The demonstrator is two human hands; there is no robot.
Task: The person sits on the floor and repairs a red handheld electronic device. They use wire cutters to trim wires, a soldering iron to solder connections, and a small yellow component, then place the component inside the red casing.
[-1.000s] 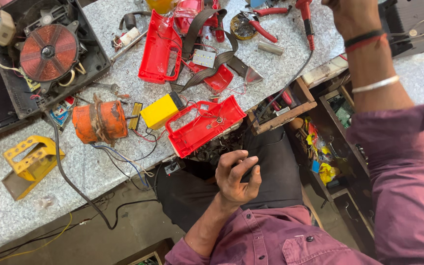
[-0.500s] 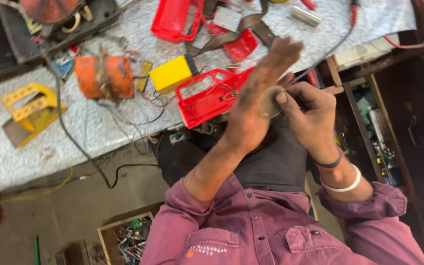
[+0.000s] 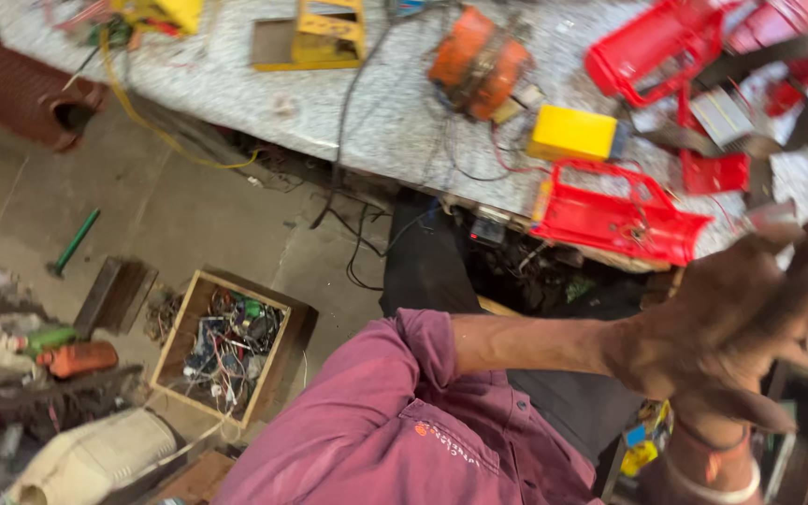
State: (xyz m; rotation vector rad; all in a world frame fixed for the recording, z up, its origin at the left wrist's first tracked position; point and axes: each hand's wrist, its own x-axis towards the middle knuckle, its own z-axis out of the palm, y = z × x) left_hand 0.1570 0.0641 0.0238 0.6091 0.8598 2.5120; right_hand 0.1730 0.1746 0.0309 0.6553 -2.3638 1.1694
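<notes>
My left hand [image 3: 731,318] reaches out from a maroon sleeve at the right, blurred, with its fingers partly curled. It lies over my right hand [image 3: 703,440], of which only the wrist shows, with a white bangle [image 3: 714,484] and a red thread. Whatever lies between the two palms is hidden. Both hands hover in front of the speckled workbench [image 3: 367,117], just below a red plastic tool casing [image 3: 619,217] at its front edge.
On the bench are a yellow box [image 3: 572,134], an orange wound coil [image 3: 477,61], a yellow metal bracket [image 3: 315,33], more red casing parts [image 3: 652,56] and loose wires. On the floor stand a wooden box of wires [image 3: 226,341] and a green-handled tool [image 3: 74,241].
The view has swung left and down toward the floor. My hands, held together at the middle before, now sit at the right edge, still pressed on each other.
</notes>
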